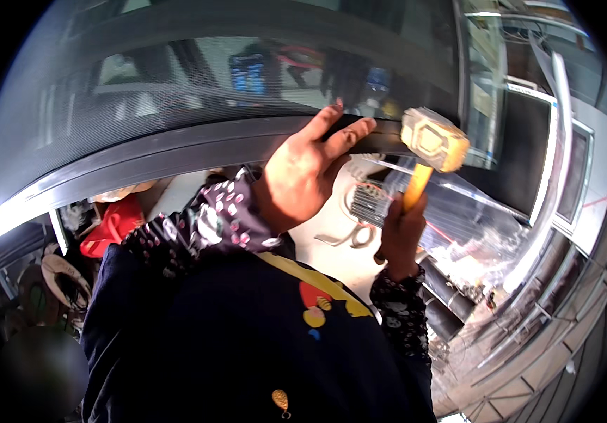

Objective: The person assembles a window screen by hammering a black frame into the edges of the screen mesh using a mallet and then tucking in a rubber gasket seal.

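Observation:
A large dark frame [169, 151] with a grey mesh panel [176, 99] stretches across the upper part of the view. On its near edge rests my left hand [302, 173], two fingers stretched out and apart, the thumb side partly hidden. Closed around the yellow handle of a mallet [434, 141] is my right hand [401, 236]. The mallet's blocky, pale yellow, scuffed head is raised at the right end of the frame's near edge, close to the corner. From this angle I cannot tell whether the head touches the frame.
Below the frame lies a white surface with a bundle of small metal strips [369, 203] and a grey loop [361, 236]. Clear plastic wrapping [480, 247] and long profiles [529, 303] are at the right. White-edged panels [582, 176] lean farther right. A red item [114, 225] sits at left.

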`<move>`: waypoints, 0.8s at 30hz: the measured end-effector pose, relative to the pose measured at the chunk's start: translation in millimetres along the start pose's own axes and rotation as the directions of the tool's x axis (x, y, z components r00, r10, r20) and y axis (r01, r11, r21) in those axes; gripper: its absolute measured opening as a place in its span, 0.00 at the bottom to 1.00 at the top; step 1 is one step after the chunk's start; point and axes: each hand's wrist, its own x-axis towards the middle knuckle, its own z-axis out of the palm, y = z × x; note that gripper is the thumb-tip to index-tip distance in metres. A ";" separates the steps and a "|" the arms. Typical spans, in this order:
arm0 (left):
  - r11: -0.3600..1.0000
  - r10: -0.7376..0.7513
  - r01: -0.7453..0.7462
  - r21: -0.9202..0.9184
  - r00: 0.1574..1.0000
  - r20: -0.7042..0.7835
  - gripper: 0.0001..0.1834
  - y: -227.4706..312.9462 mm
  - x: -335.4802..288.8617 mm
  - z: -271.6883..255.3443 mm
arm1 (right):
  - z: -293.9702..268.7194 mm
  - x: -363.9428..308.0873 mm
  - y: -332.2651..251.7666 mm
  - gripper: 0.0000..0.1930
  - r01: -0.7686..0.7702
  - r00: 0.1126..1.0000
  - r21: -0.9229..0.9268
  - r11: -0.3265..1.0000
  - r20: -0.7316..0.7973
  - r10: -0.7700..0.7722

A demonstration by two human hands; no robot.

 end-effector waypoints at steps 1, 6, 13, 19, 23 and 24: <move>0.999 -0.024 0.023 0.033 0.999 0.023 0.26 4.3 -5.7 -25.6 | 1.4 -1.6 -0.9 0.14 -0.023 1.000 0.009 1.000 0.020 0.023; 0.952 0.256 -0.216 -0.217 0.950 0.178 0.24 -27.6 -66.4 -86.0 | 10.2 0.1 5.0 0.15 -0.055 0.997 0.050 0.997 -0.042 0.057; 0.822 -0.567 0.550 0.147 0.769 0.295 0.14 -126.9 -172.6 -7.9 | 13.1 -11.3 12.8 0.10 -0.136 0.989 0.163 0.977 -0.035 0.143; 0.669 -0.737 0.636 0.385 0.635 0.232 0.18 -230.5 -201.7 46.3 | 14.6 -22.5 24.3 0.14 -0.246 0.965 0.375 0.894 0.003 0.264; 0.659 -0.744 0.628 0.414 0.627 0.231 0.20 -246.4 -209.1 55.2 | 9.8 -19.9 11.0 0.17 -0.223 0.973 0.385 0.895 0.027 0.231; 0.661 -0.741 0.627 0.412 0.631 0.230 0.21 -245.9 -210.8 55.3 | 12.3 -19.3 9.6 0.17 -0.226 0.972 0.386 0.894 0.029 0.234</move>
